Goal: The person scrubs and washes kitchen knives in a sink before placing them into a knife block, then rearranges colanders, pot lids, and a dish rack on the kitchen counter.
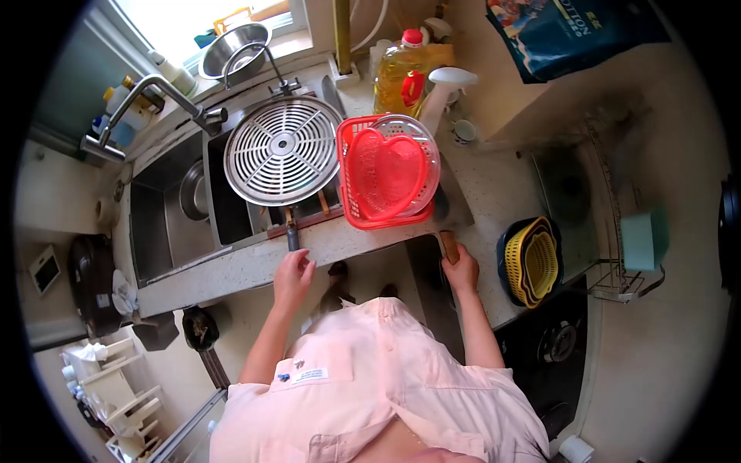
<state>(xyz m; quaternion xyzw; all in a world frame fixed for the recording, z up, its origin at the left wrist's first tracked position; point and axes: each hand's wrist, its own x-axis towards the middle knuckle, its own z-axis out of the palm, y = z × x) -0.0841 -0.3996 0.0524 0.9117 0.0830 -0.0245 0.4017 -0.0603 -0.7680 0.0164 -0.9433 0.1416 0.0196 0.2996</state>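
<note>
My left hand [294, 272] is just below the counter's front edge, thumb apart and fingers loosely bent, with nothing visible in it. Right above it, a dark handle [292, 234] sticks out from beneath a round slotted metal steamer plate [282, 147]. What the handle belongs to is hidden. My right hand [461, 270] is closed around a brown wooden handle [449, 246] at the counter edge; the rest of that tool cannot be made out. Between and beyond my hands stands a red plastic basket [356, 214] holding a red heart-shaped basket [388, 174] and a clear round colander [431, 147].
A double sink [166, 224] with a tap [139, 108] lies on the left. An oil bottle [397, 77] and a white-topped spray bottle [444, 89] stand behind the baskets. To the right are nested yellow and dark baskets [532, 262], a wire rack [629, 289] and a black stove [544, 355].
</note>
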